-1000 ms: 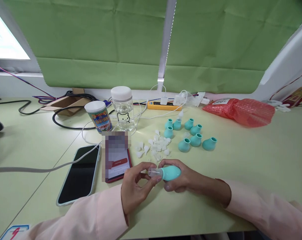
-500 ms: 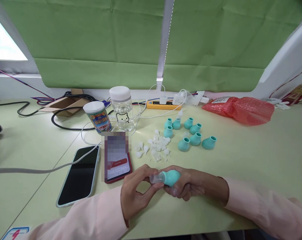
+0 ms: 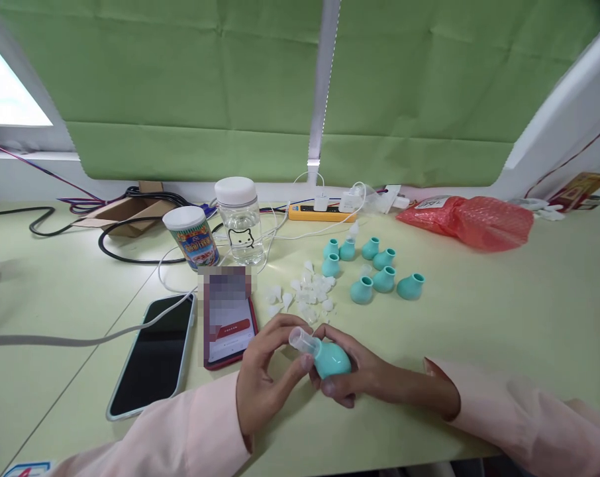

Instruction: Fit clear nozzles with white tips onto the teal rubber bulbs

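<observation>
My right hand [image 3: 347,371] is closed around a teal squeeze bulb [image 3: 332,360] with a clear tubular tip [image 3: 304,340] on its neck. The tip slants up and to the left. My left hand [image 3: 275,361] is beside it, thumb and index finger parted around the tip. Its thumb end lies close to the joint of tip and bulb; whether it touches is hard to tell. Just beyond my hands lies a loose pile of small translucent white plastic pieces [image 3: 307,296]. Several more teal bulbs [image 3: 362,290] stand behind and to the right, their round openings facing up.
Left of my hands lie a dark-screened phone [image 3: 153,354] and a red-cased phone [image 3: 230,331]. Behind them stand a printed canister [image 3: 193,238] and a clear bottle [image 3: 243,228]. Cables run past a yellow power strip [image 3: 300,212]. A red bubble-wrap bag [image 3: 493,222] lies at the back right.
The bulb has turned so that its clear tip points more upward. My left finger and thumb have loosened from the tip. The right hand has shifted slightly left with the bulb.
</observation>
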